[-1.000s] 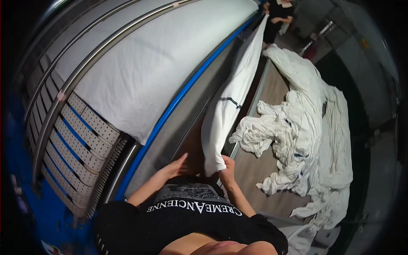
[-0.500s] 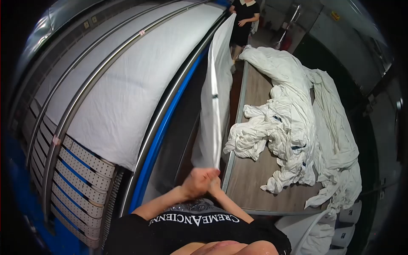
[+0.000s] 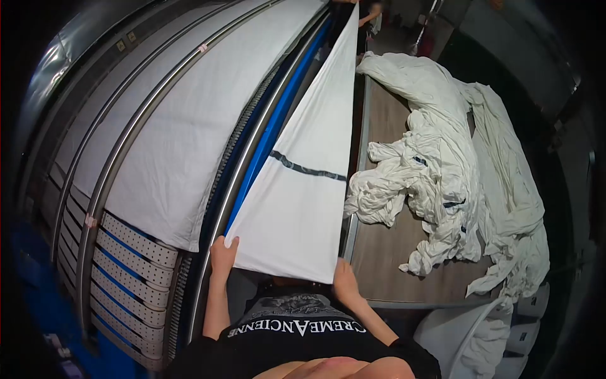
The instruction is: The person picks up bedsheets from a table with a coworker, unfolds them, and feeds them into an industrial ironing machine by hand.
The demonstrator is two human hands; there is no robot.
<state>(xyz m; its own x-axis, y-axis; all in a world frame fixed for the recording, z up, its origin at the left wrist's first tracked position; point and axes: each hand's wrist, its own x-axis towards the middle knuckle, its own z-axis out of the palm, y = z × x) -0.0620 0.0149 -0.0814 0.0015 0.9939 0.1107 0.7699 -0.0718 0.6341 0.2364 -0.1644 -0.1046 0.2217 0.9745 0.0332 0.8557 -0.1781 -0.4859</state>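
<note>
A white sheet (image 3: 297, 215) with a dark patterned stripe is stretched out in front of me. My left hand (image 3: 224, 251) is closed on its near left corner, close to the machine's rail. The near right corner is in my right hand (image 3: 344, 281), beside the table edge. Between my hands the sheet's near edge runs almost straight. Its far end narrows up to another person (image 3: 369, 18) at the top, whose hand seems to be at it, partly cut off by the frame.
On my left, a machine with metal rails (image 3: 136, 136) and perforated belts (image 3: 136, 262) carries another white cloth (image 3: 183, 151). On my right, a wood-topped table (image 3: 391, 278) bears a crumpled heap of white linen (image 3: 435, 164). A white tub (image 3: 442, 331) stands at the lower right.
My hands have moved apart, left hand to the left and right hand to the right. The sheet, narrow and hanging before, is now spread wide between them, its dark stripe showing.
</note>
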